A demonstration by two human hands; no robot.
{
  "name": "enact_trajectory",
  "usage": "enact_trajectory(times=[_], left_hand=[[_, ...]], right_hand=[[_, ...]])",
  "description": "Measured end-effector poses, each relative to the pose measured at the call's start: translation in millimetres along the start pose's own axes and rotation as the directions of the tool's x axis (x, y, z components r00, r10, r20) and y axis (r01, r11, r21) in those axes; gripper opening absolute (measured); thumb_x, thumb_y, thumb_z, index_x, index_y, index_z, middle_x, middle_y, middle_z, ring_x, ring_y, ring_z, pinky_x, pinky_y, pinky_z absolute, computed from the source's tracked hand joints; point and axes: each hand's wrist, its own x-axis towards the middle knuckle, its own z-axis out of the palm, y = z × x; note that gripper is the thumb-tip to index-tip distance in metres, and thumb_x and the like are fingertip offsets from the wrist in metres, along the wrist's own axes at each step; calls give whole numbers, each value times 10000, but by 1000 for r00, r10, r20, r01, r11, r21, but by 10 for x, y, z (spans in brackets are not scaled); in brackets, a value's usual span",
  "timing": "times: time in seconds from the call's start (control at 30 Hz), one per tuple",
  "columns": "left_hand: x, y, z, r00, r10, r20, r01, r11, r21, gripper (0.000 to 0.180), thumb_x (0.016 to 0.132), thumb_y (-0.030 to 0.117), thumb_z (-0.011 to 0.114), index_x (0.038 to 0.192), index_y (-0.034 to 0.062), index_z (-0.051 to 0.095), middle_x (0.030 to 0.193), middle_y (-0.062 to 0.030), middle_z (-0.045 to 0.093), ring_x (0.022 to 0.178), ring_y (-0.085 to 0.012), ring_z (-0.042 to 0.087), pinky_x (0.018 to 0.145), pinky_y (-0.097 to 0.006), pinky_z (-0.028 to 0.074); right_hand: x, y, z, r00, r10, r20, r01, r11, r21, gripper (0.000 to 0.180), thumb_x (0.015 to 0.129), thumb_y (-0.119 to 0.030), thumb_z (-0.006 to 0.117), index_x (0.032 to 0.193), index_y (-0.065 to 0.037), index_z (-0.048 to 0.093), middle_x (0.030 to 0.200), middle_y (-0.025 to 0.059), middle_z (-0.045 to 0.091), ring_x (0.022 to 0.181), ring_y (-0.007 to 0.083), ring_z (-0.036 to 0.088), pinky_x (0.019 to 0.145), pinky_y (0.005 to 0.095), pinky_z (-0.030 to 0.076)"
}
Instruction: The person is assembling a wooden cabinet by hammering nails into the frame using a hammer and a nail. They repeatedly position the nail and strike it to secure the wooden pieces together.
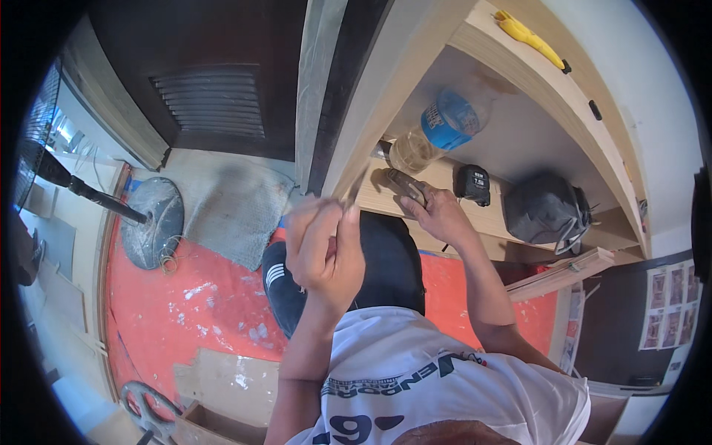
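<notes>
My left hand [325, 248] is raised over my lap, its fingers closed in a pinch and slightly blurred. A thin dark sliver [359, 183] sticks up at its fingertips; its kind is unclear. My right hand [443, 216] rests at the wooden shelf [437, 176], closed on the end of a short grey-brown hand tool [406, 184] whose kind I cannot make out. Just behind that tool stands a clear plastic bottle [415, 150] with a blue label, partly filled. A black tape measure [472, 185] sits right of my right hand, and beyond it is a black drawstring bag [545, 208].
A yellow cutter [530, 40] and a small black piece [595, 110] lie on the upper ledge. Wooden strips [560, 274] jut out at the right. On the left stand a fan base [152, 222] and a grey mat [237, 215] over red floor sheeting [193, 304].
</notes>
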Motion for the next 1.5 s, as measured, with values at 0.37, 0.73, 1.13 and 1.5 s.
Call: enact_trajectory(times=[0.37, 0.73, 1.13, 1.5], left_hand=[[683, 494, 548, 970, 192, -147, -198, 980, -25, 162, 790, -62, 748, 922, -24, 663, 884, -129, 669, 875, -264, 671, 782, -370, 545], [673, 402, 536, 976, 138, -167, -139, 990, 3, 86, 874, -12, 711, 948, -14, 669, 882, -55, 659, 684, -91, 524, 600, -235, 425], [657, 373, 651, 968, 198, -155, -211, 975, -72, 164, 791, -19, 778, 914, -7, 671, 834, -109, 635, 737, -246, 631, 672, -339, 524], [749, 396, 534, 981, 176, -79, -177, 984, 1, 178, 789, -33, 776, 943, -19, 688, 837, -109, 621, 710, -219, 619, 606, -308, 496]], right_hand=[[-56, 48, 12, 985, -129, -111, 134, 991, 31, 482, 929, -424, 608, 990, 54, 586, 773, 293, 635, 808, 463, 636, 762, 512, 486], [-78, 74, 26, 987, -116, -109, 121, 992, 41, 378, 939, -352, 599, 1023, 16, 596, 798, 269, 653, 809, 431, 656, 743, 499, 500], [-52, 324, 249, 968, -150, -203, 155, 988, 8, 260, 854, -180, 621, 1036, 1, 581, 756, 251, 646, 758, 420, 654, 696, 496, 497], [-71, 236, 271, 964, -146, -221, 147, 989, -11, 256, 849, -170, 638, 1034, -10, 564, 819, 270, 655, 819, 448, 650, 736, 510, 500]])
